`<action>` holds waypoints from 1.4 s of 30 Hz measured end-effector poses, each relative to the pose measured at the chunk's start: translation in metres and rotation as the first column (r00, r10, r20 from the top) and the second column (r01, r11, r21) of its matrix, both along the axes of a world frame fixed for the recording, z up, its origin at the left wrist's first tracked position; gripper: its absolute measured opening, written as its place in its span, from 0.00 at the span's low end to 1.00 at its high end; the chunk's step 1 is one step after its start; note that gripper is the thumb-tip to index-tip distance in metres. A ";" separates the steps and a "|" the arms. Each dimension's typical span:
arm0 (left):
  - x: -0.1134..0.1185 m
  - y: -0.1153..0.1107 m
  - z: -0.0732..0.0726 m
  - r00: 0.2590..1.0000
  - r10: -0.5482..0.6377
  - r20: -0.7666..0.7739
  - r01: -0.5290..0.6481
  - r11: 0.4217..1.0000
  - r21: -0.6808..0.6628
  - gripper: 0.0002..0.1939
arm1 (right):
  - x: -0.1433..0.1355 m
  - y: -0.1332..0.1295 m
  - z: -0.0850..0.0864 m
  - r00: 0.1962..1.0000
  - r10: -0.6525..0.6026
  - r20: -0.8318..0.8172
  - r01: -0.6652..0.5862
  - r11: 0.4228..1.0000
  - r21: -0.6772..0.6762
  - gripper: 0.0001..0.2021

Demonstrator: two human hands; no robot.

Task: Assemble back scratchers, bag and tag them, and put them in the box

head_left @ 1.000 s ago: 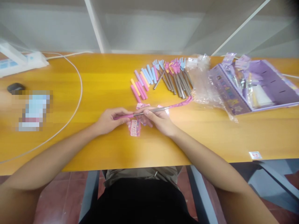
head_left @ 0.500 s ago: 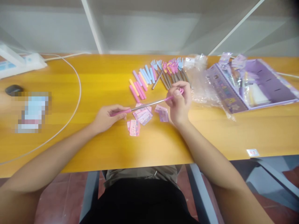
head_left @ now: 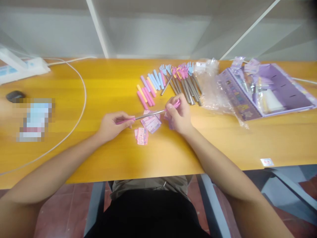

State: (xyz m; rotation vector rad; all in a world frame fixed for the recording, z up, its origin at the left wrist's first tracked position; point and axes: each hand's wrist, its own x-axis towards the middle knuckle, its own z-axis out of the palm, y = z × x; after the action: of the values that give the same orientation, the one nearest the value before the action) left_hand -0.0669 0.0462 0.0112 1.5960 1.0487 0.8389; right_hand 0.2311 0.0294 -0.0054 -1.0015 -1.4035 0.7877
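A back scratcher [head_left: 150, 114] with a metal shaft stretches between my two hands above the table. Its pink handle end is pinched in my left hand [head_left: 114, 125]. My right hand [head_left: 180, 115] closes around the pink claw end, whose tips poke out past the fingers. Beneath the shaft lie small printed cards [head_left: 152, 123], and a pink card [head_left: 142, 136] is nearer to me. Beyond my hands are several coloured handle sleeves [head_left: 148, 96] in pink, yellow, blue and purple. Beside them rests a bunch of metal rods [head_left: 190, 87] with hand-shaped heads [head_left: 183, 71].
Clear plastic wrap [head_left: 210, 86] lies right of the rods, against a purple display box [head_left: 284, 89] holding packaged items. A white cable [head_left: 85, 89] curves across the left, near a black mouse [head_left: 15, 96] and a blurred-out phone-like object [head_left: 36, 115]. A small sticker [head_left: 266, 162] sits at the front edge.
My right hand has moved left and toward me, closer to my left hand, and less of the metal shaft shows between them. My left hand has hardly moved.
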 end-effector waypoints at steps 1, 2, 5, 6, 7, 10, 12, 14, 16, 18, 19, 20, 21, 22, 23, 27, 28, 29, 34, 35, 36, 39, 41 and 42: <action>0.000 0.000 0.000 1.000 -0.004 -0.002 0.004 1.000 0.005 0.20 | -0.003 -0.002 0.000 0.999 0.033 0.002 -0.033 0.999 -0.008 0.24; 0.000 -0.001 -0.001 1.000 -0.010 -0.006 0.010 1.000 0.012 0.19 | -0.007 -0.004 -0.001 0.998 0.061 0.009 -0.061 0.998 -0.021 0.24; -0.001 -0.001 -0.002 0.999 -0.030 -0.021 0.031 0.999 0.023 0.18 | -0.018 -0.010 -0.002 0.994 0.105 0.042 -0.101 0.992 -0.072 0.25; -0.001 -0.002 -0.002 0.999 -0.036 -0.025 0.037 0.999 0.025 0.17 | -0.021 -0.012 -0.002 0.993 0.106 0.049 -0.102 0.991 -0.084 0.25; -0.001 -0.002 -0.002 0.999 -0.040 -0.028 0.041 0.999 0.028 0.17 | -0.023 -0.015 -0.002 0.993 0.105 0.054 -0.100 0.991 -0.092 0.25; 0.000 -0.002 0.001 0.998 -0.044 -0.038 0.045 0.998 0.048 0.17 | -0.029 -0.020 -0.001 0.993 0.105 0.055 -0.099 0.990 -0.105 0.25; 0.000 -0.002 0.002 0.998 -0.043 -0.050 0.045 0.997 0.056 0.17 | -0.031 -0.022 0.000 0.993 0.108 0.056 -0.102 0.989 -0.107 0.25; 0.000 -0.002 0.003 0.998 -0.042 -0.048 0.044 0.997 0.058 0.16 | -0.032 -0.024 0.001 0.992 0.111 0.063 -0.105 0.990 -0.090 0.24; 0.000 -0.002 0.002 0.998 -0.044 -0.035 0.046 0.998 0.048 0.15 | -0.033 -0.025 0.002 0.990 0.124 0.063 -0.119 0.991 -0.067 0.23; 0.000 -0.001 0.002 0.999 -0.048 -0.024 0.049 0.998 0.036 0.14 | -0.034 -0.026 0.003 0.989 0.134 0.060 -0.131 0.990 -0.054 0.21; -0.001 -0.001 0.001 0.998 -0.051 -0.025 0.052 0.998 0.032 0.13 | -0.035 -0.027 0.003 0.989 0.136 0.061 -0.133 0.990 -0.052 0.21; -0.001 -0.001 0.001 0.998 -0.055 -0.030 0.056 0.998 0.030 0.13 | -0.037 -0.028 0.003 0.989 0.132 0.067 -0.129 0.990 -0.048 0.21; -0.001 -0.001 0.001 0.998 -0.059 -0.034 0.060 0.998 0.030 0.13 | -0.038 -0.029 0.003 0.989 0.123 0.077 -0.121 0.992 -0.042 0.21; -0.002 -0.001 0.001 0.998 -0.062 -0.033 0.063 0.997 0.033 0.13 | -0.040 -0.031 0.003 0.989 0.111 0.093 -0.109 0.994 -0.030 0.21; -0.002 -0.001 0.001 0.997 -0.067 -0.031 0.068 0.997 0.034 0.13 | -0.041 -0.031 0.003 0.990 0.093 0.110 -0.091 0.996 -0.016 0.21; -0.003 0.000 0.002 0.997 -0.064 -0.031 0.066 0.997 0.047 0.16 | -0.038 -0.031 0.007 0.972 0.017 0.236 -0.012 1.000 -0.020 0.22; -0.002 0.000 0.002 0.997 -0.064 -0.038 0.066 0.996 0.054 0.17 | -0.035 -0.030 0.008 0.959 0.001 0.284 0.010 0.999 -0.036 0.22; -0.002 0.000 0.002 0.997 -0.066 -0.041 0.069 0.996 0.059 0.18 | -0.032 -0.028 0.010 0.942 -0.010 0.335 0.027 0.999 -0.046 0.21; -0.002 0.004 0.006 0.996 -0.086 -0.013 0.086 0.996 0.032 0.20 | -0.014 -0.023 0.014 0.851 -0.015 0.526 -0.011 0.999 0.047 0.32; -0.002 0.005 0.008 0.996 -0.081 -0.021 0.082 0.996 0.036 0.20 | -0.012 -0.022 0.014 0.833 -0.024 0.553 -0.021 0.997 0.075 0.34; -0.003 0.006 0.008 0.997 -0.073 -0.039 0.075 0.996 0.048 0.21 | -0.010 -0.022 0.014 0.813 -0.039 0.581 -0.029 0.994 0.108 0.33; -0.009 0.009 0.010 0.985 -0.058 -0.160 0.080 0.987 0.137 0.20 | -0.005 -0.018 0.015 0.729 -0.092 0.679 -0.070 0.976 0.208 0.19; -0.013 0.011 0.011 0.959 -0.078 -0.274 0.144 0.963 0.227 0.18 | -0.001 -0.017 0.017 0.663 -0.113 0.740 -0.109 0.963 0.245 0.16; -0.014 0.012 0.011 0.941 -0.092 -0.326 0.184 0.947 0.264 0.18 | 0.001 -0.016 0.018 0.633 -0.120 0.765 -0.125 0.959 0.253 0.16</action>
State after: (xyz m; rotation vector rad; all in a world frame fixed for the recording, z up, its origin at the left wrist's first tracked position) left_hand -0.0811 0.0582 0.0221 2.0806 1.0466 0.6807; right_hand 0.2318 0.0132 0.0122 -1.1630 -2.1910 0.0850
